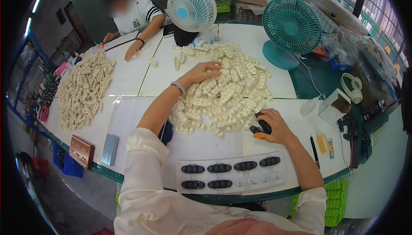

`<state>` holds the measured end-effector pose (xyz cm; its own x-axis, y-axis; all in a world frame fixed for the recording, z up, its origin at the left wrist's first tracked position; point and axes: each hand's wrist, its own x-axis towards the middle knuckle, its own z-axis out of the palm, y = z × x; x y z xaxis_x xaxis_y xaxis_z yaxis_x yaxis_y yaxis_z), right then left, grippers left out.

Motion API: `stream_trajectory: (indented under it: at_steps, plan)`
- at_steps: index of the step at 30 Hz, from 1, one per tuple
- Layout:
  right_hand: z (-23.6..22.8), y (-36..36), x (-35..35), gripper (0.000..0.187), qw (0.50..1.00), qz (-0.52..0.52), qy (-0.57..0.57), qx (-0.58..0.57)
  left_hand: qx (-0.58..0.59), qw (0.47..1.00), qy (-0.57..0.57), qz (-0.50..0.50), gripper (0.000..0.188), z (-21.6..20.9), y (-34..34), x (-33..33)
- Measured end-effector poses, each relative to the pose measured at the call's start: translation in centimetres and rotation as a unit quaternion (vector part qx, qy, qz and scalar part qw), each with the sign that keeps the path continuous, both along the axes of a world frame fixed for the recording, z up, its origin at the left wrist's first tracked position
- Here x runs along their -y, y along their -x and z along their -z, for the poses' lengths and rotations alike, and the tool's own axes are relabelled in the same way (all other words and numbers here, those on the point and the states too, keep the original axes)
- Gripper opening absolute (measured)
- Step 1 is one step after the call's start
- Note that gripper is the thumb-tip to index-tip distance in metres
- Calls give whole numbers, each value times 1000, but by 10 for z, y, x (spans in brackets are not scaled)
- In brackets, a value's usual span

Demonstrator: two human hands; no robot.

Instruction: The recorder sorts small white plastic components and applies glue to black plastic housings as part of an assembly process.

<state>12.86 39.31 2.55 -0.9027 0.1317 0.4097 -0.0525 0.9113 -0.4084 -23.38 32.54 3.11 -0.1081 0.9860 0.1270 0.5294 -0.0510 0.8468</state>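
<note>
My left hand (207, 72) reaches over a heap of cream-coloured moulded plastic parts (227, 91), fingers stretched out along its upper left side and touching parts there. At the heap's lower right, my right hand (276, 127) is closed round a black and orange object (262, 128). Its exact kind is partly hidden by the fingers. Close to my body lies a white fixture board (225, 171) with two rows of holders. Black oval parts (219, 167) fill the upper row and two places of the lower row; white pegs show at the lower right.
A second cream heap (86, 91) lies at left, near a copper-coloured block (81, 151) and a silver ribbed block (110, 149). A white fan (192, 7) and teal fan (292, 29) stand behind. Across the table sits a co-worker (139, 18). A small white box (334, 105) stands right.
</note>
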Motion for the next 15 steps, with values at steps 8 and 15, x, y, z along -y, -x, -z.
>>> stream_trajectory:
  at_steps: [8,15]
  plan:
    - [-2,9,-1,44,1000,-10,-14,-23,-169,962,-146,-159,45,-21,70,-42]
    - [1,-3,-24,39,999,17,42,-18,-395,887,-90,-223,52,38,67,-96]
